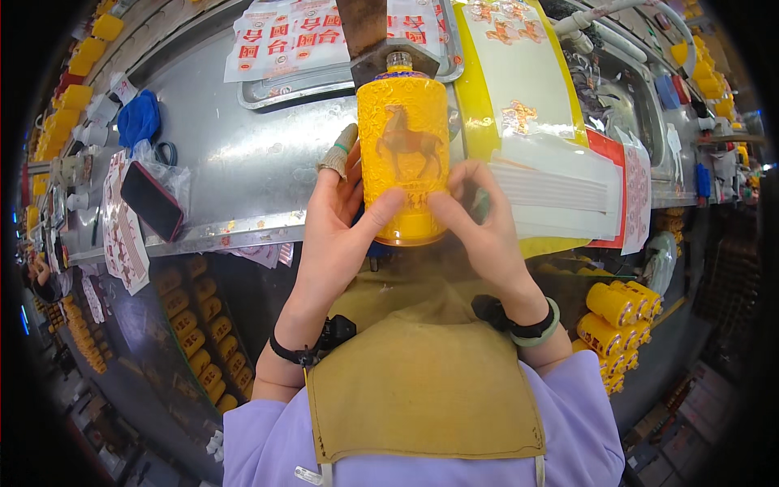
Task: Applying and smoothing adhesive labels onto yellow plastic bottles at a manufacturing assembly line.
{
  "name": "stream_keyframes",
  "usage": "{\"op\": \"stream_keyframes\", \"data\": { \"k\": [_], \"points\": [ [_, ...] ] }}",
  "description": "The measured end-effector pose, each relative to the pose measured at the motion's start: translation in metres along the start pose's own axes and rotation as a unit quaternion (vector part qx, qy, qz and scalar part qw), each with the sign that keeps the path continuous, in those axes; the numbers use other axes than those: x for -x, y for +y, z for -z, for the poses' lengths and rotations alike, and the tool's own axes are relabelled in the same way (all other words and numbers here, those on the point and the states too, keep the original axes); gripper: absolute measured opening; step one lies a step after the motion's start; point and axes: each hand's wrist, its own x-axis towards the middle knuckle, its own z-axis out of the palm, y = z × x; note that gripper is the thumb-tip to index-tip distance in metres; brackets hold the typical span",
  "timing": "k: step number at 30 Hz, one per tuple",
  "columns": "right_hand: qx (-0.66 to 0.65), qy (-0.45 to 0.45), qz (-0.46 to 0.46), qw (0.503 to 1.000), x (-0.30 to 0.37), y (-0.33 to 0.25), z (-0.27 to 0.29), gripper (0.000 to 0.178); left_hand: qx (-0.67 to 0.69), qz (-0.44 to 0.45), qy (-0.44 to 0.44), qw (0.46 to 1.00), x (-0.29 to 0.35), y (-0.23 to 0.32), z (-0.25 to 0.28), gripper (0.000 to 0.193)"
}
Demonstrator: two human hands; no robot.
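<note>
A yellow embossed bottle [377, 183] with a clear glass neck is held upright in front of me, over the near edge of the metal worktable [219, 154]. A brown horse decal [410, 144] covers its front, with small dark lettering below. My left hand [337, 211] grips the bottle's left side, its thumb pressed on the lower front. A knitted finger cot [336, 154] covers one of its fingers. My right hand [491, 223] closes on the lower right side, thumb near the lettering. The fingers behind the bottle are partly hidden.
Behind the bottle stands a dark metal bracket [363, 28] by a tray [284, 96] with red-printed sheets. Decal sheets [540, 97] and white paper strips [552, 195] lie right. A phone [152, 200] and blue cloth [139, 118] lie left. Yellow bottles [613, 304] are stacked lower right.
</note>
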Motion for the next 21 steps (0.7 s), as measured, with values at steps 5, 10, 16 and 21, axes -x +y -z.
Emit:
{"op": "stream_keyframes", "data": {
  "k": [5, 10, 16, 21],
  "points": [
    [-0.016, -0.002, -0.005, 1.000, 0.0013, 0.0016, -0.0001, 0.028, 0.062, -0.010, -0.019, 0.998, 0.0073, -0.0044, -0.0008, 0.079],
    [-0.028, -0.004, -0.019, 0.999, 0.0006, 0.0037, 0.0015, 0.029, 0.068, 0.004, -0.022, 0.997, 0.0080, -0.0009, -0.0032, 0.079],
    [-0.027, 0.000, -0.018, 0.999, 0.0012, 0.0006, 0.0002, 0.029, 0.080, 0.008, -0.020, 0.997, 0.0086, -0.0036, -0.0025, 0.078],
    [-0.016, 0.002, -0.005, 1.000, 0.0010, 0.0012, -0.0003, 0.030, 0.063, -0.019, -0.009, 0.998, 0.0089, -0.0062, -0.0068, 0.079]
  ]
}}
